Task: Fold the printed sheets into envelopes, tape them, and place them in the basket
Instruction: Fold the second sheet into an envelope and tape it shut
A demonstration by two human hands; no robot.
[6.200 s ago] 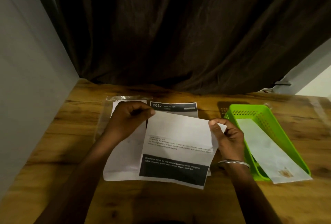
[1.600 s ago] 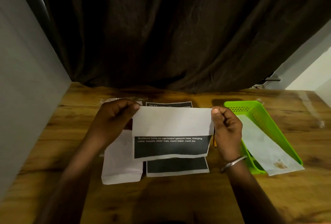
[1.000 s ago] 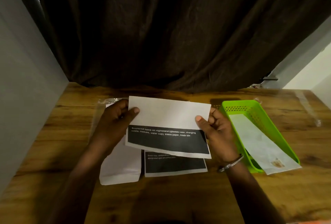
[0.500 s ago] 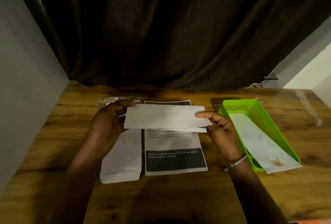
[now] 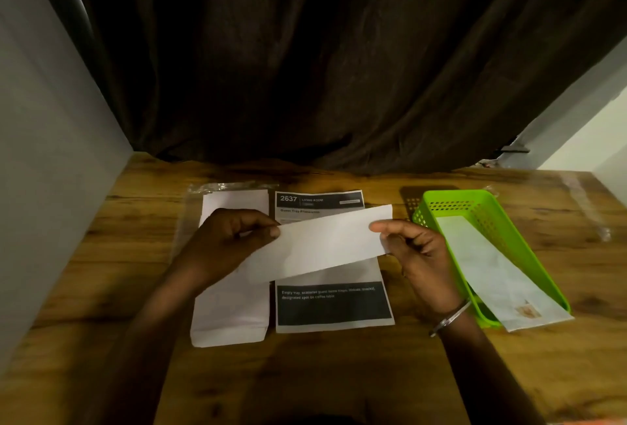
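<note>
- White paper, a folded strip (image 5: 325,244), is held up over the wooden table (image 5: 339,373) by both hands.
- The folded strip is tilted, so its right end is seen higher than its left end.
- Its left end is pinched by the left hand (image 5: 230,241), with the fingers (image 5: 268,226) curled round the edge.
- Its right end is pinched by the right hand (image 5: 417,255), between the thumb on top and the curled fingers below.
- A printed sheet (image 5: 332,306) is laid flat on the table, right under the folded strip. A dark band with "2637" is seen at its far end, and a dark block with white words at its near end.
- A pile of plain white paper (image 5: 230,316) is laid just beside the printed sheet, on its left. Clear plastic wrap (image 5: 203,188) can be seen under the far end of the pile.
- A green basket (image 5: 451,200) with small holes in its walls is set on the table, to the right of the right hand.
- A long white envelope (image 5: 492,275) is laid in the basket. Its near end is poked out over the near rim, and a small brown mark is seen there.
- A silver bangle (image 5: 449,317) is worn on the right wrist.
- A dark curtain (image 5: 322,68) is hung behind the table.
</note>
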